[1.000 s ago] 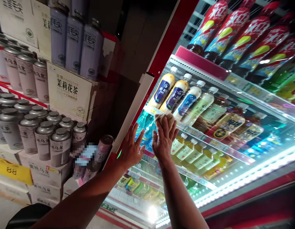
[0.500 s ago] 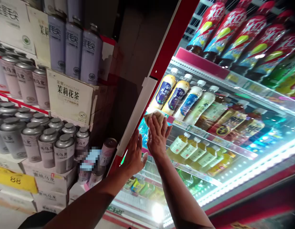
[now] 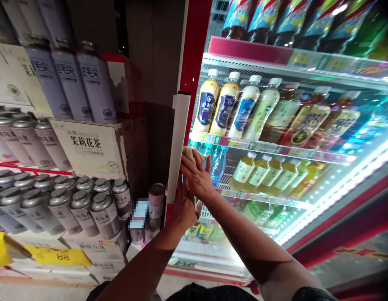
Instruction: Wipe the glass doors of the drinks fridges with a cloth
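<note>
Along left edge of lit cooler (image 3: 196, 46), beside white handle (image 3: 178, 146), right hand (image 3: 197, 177) grips cloth (image 3: 189, 152); left hand (image 3: 184, 211) just below, grip unclear. Wiped and unwiped glass: cannot tell apart.

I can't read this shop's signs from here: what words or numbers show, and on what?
"88" on the yellow price sign
"茉莉花茶" on the pale carton
"毛尖" on the lavender cans
"乌龙" on the pink cans
Too small or blurred: most print on the cooler bottles and shelf tags.
</note>
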Demonstrator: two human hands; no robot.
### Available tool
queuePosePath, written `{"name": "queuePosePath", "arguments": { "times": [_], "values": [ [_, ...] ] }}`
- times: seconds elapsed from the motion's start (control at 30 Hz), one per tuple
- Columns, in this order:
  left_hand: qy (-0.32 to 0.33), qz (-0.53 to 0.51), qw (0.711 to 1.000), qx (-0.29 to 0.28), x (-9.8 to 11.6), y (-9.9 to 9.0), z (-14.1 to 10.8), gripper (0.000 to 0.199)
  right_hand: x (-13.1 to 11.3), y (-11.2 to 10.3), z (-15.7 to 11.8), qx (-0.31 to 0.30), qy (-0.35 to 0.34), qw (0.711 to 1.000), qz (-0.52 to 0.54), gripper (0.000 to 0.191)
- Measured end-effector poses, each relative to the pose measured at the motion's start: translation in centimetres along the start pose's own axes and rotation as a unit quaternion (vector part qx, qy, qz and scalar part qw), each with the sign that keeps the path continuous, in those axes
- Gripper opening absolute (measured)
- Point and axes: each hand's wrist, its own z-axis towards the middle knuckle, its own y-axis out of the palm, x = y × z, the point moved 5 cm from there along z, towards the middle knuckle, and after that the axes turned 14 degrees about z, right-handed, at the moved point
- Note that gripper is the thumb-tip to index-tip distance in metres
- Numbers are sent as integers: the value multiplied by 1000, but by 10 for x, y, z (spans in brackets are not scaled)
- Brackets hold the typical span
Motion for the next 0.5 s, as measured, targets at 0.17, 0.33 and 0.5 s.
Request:
{"name": "queuePosePath", "arguments": {
  "times": [0.17, 0.33, 0.5],
  "values": [
    [-15, -36, 999, 8, 2, -2, -11, 114, 0, -6, 4, -3, 26, 1000, 5, 62],
    [-24, -41, 999, 5, 2, -2, -15, 111, 5, -5, 12, 17, 48, 999, 1, 66],
    [-53, -14, 996, -64, -2, 6, -28, 111, -7, 23, -35, -44, -30, 998, 32, 48]
  ]
}}
